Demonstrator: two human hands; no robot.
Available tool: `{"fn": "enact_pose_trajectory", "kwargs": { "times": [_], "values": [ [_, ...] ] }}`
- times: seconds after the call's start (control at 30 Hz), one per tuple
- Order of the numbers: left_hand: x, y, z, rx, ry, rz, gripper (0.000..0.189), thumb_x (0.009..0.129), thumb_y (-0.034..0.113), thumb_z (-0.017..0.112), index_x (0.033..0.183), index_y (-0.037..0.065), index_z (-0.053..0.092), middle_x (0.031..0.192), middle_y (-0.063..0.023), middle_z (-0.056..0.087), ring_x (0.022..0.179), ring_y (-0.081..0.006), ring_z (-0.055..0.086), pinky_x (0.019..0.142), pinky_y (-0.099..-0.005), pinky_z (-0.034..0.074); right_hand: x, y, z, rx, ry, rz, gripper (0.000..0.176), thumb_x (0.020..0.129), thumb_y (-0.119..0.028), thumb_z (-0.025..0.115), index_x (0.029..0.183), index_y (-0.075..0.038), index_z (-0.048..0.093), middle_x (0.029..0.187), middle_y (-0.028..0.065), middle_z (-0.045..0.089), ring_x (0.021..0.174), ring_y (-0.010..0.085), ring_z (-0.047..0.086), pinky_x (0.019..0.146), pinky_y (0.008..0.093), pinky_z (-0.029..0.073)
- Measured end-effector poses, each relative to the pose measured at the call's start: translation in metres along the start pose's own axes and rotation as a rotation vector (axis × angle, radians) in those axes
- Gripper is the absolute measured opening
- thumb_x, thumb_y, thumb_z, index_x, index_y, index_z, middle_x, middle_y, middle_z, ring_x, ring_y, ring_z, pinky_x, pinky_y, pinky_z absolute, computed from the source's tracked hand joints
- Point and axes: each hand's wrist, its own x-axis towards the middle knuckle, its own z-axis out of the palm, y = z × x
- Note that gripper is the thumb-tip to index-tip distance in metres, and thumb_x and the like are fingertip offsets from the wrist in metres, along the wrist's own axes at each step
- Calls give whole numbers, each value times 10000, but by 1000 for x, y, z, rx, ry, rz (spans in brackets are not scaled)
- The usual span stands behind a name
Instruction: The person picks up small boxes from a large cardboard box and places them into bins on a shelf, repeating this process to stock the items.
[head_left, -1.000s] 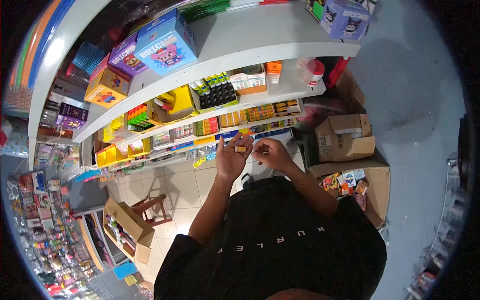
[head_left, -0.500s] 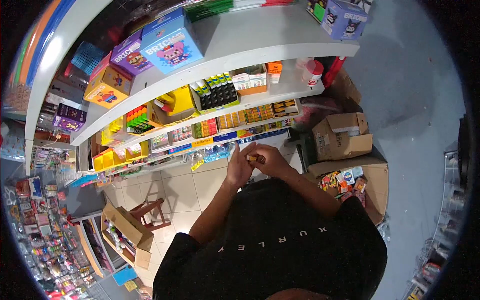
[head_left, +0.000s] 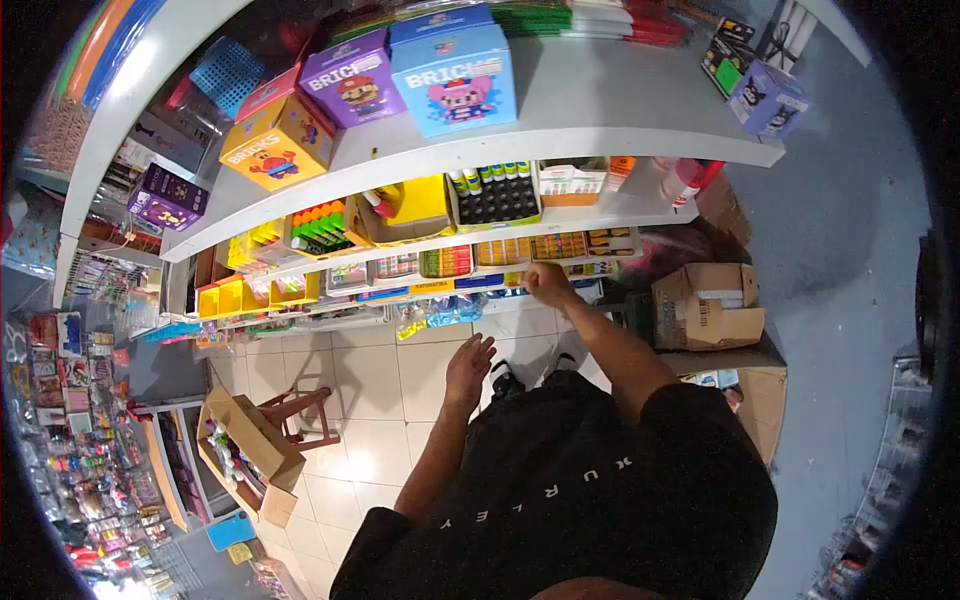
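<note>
My right hand (head_left: 548,286) is at the front edge of the lower shelf, its fingers curled closed; whatever they hold is hidden. Just beyond it are a bin of orange-and-green small packs (head_left: 558,246) and a bin of orange packs (head_left: 503,252). To the right of these sits a bin of yellow-and-black items (head_left: 609,241), and to the left a bin of red-and-green packs (head_left: 445,262). My left hand (head_left: 469,368) hangs over the tiled floor with its fingers apart, nothing visible in it.
Above, a white shelf (head_left: 640,145) carries several BRICKS boxes (head_left: 455,85). A tray of glue sticks (head_left: 496,197) stands on the tier beneath. Cardboard boxes (head_left: 708,305) are on the right. At left stand a brown stool (head_left: 300,415) and an open carton (head_left: 250,455).
My hands were together around a small orange-and-dark item and have parted. The right has reached forward to the shelf; the left has drawn back and lowered. The view has shifted.
</note>
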Motion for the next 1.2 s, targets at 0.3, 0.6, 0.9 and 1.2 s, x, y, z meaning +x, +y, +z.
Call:
{"fn": "enact_pose_trajectory", "kwargs": {
  "times": [0.3, 0.6, 0.9, 1.2],
  "values": [
    [-9, -13, -66, -76, 57, 84, 589, 960, 350, 530, 1422, 26, 360, 1401, -209, 473, 1266, -336, 474, 1060, -447, 322, 54, -7, 2, -371, -156, 86, 168, 759, 26, 626, 891, -22, 716, 896, 191, 679, 893, 316, 653, 803, 405, 523],
    [-19, 2, -93, -110, 119, 85, 604, 939, 311, 576, 1410, 3, 359, 1360, -224, 501, 1182, -325, 535, 950, -375, 415, 65, 10, 4, -464, -240, 24, 162, 724, 23, 645, 846, -33, 735, 865, 190, 689, 872, 317, 663, 786, 406, 525],
    [-1, 13, -105, -112, 65, 99, 607, 936, 294, 572, 1419, 2, 348, 1361, -215, 505, 1171, -329, 544, 956, -383, 411, 68, 17, -2, -488, -225, -14, 60, 725, 15, 602, 720, 2, 661, 728, 198, 637, 735, 353, 643, 702, 429, 510],
    [-1, 21, -103, -71, 90, 45, 604, 938, 305, 561, 1419, 11, 347, 1378, -210, 496, 1181, -333, 538, 958, -387, 408, 70, 39, 2, -294, -189, 61, 125, 688, 44, 590, 587, -3, 532, 650, 175, 590, 735, 340, 650, 695, 461, 492]
  ]
}}
